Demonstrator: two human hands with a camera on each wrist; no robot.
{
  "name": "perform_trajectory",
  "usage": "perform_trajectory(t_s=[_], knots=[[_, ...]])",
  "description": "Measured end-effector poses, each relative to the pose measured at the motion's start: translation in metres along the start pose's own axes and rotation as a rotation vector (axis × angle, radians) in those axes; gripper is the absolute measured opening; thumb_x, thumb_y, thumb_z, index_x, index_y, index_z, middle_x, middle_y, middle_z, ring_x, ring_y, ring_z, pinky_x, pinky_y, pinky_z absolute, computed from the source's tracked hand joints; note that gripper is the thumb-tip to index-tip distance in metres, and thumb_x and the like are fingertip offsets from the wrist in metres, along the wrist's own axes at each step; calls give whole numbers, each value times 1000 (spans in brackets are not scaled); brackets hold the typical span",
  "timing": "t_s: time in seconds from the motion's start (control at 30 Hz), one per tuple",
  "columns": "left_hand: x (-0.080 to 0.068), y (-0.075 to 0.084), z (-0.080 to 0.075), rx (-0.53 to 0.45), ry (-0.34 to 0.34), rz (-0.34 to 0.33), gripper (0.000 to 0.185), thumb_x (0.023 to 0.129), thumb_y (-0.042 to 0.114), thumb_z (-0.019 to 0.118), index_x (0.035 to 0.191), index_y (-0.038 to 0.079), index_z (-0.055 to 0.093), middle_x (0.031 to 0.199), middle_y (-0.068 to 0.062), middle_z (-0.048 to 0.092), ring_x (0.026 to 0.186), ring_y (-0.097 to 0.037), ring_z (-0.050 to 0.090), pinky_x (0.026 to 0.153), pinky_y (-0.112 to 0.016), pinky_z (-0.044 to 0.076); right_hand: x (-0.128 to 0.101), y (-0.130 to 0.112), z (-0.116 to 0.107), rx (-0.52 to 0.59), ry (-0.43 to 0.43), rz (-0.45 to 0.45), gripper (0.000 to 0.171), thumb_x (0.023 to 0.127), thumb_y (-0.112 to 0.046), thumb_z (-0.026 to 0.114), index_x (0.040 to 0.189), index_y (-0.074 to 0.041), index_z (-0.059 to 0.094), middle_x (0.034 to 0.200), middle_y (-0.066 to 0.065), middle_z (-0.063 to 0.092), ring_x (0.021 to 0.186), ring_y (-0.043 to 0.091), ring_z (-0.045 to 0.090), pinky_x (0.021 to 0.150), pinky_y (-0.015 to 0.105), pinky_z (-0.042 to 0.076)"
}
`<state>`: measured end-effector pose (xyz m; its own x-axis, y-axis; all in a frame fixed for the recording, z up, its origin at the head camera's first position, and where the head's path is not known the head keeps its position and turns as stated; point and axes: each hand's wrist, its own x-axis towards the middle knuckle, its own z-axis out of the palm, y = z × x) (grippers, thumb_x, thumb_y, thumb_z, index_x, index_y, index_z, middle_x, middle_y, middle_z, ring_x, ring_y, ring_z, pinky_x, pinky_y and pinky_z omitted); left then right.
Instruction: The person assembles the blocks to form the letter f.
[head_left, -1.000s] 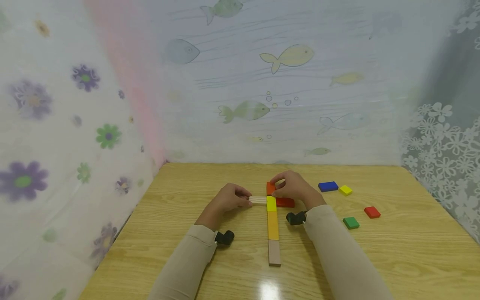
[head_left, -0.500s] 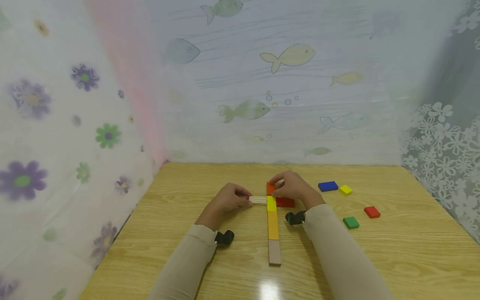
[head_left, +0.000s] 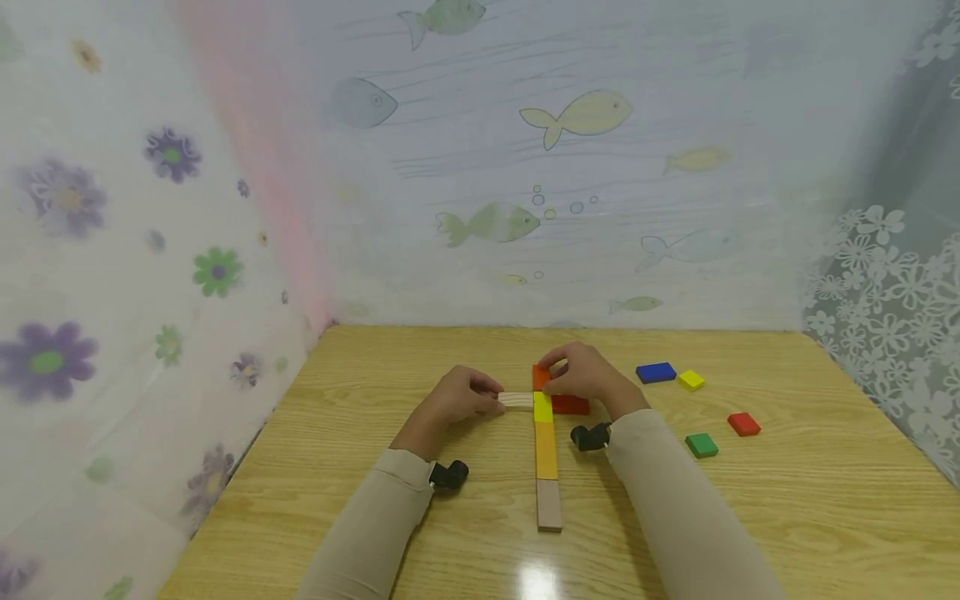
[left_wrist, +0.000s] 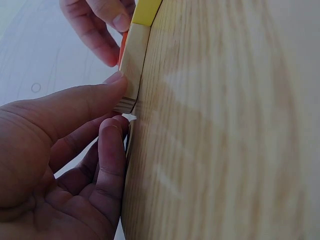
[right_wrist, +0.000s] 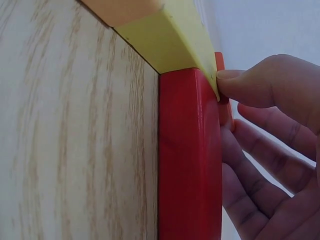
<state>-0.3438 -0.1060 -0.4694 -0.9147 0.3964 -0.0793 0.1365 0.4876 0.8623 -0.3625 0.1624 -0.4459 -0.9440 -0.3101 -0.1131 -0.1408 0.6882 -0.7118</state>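
Note:
Wooden blocks lie flat in a cross in the head view. My left hand [head_left: 459,393] holds the free end of the pale plain wooden block [head_left: 517,402], its thumb along the side in the left wrist view. At the far end, my right hand [head_left: 588,372] pinches the orange-red block [head_left: 540,377], partly covering it. The yellow block [head_left: 543,408] forms the centre, touching its neighbours. A red block [right_wrist: 190,150] extends to the right of it, below my right hand. Towards me, an orange block [head_left: 546,452] and then a brownish block [head_left: 549,504] continue the line.
Apart from the cross, a blue block [head_left: 656,372], a small yellow block [head_left: 691,380], a red square block [head_left: 744,424] and a green square block [head_left: 702,445] lie on the right. The wooden table [head_left: 360,358] ends at a fish-patterned curtain [head_left: 465,275] behind.

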Motion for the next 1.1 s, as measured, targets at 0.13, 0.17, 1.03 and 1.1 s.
perform_trajectory(t_s=[0.13, 0.17, 1.03, 1.1], knots=[[-2, 2, 1, 2, -1, -5, 29, 88, 19, 85, 116, 10, 79, 103, -3, 72, 91, -17, 63, 80, -30, 54, -1, 0, 0, 6, -1, -4, 41, 89, -18, 81, 129, -15, 73, 129, 11, 69, 116, 29, 68, 97, 46, 57], [-3, 2, 1, 0, -1, -7, 30, 88, 19, 85, 116, 10, 79, 103, -3, 72, 91, -17, 63, 80, -30, 54, -1, 0, 0, 8, 0, -3, 41, 89, -18, 81, 128, -15, 73, 129, 11, 69, 116, 29, 68, 97, 46, 57], [-11, 8, 5, -7, 12, -19, 28, 88, 18, 85, 115, 9, 79, 101, -3, 72, 88, -17, 62, 76, -29, 53, -9, -4, -3, -20, -19, -30, 40, 88, -17, 80, 127, -14, 73, 130, 13, 68, 115, 30, 68, 98, 48, 57], [-12, 9, 6, -4, 13, -23, 28, 89, 19, 84, 115, 10, 79, 101, -3, 72, 89, -17, 61, 76, -29, 53, -10, -4, -3, -19, -23, -31, 40, 88, -17, 80, 128, -14, 73, 131, 13, 68, 115, 30, 68, 98, 47, 57]])
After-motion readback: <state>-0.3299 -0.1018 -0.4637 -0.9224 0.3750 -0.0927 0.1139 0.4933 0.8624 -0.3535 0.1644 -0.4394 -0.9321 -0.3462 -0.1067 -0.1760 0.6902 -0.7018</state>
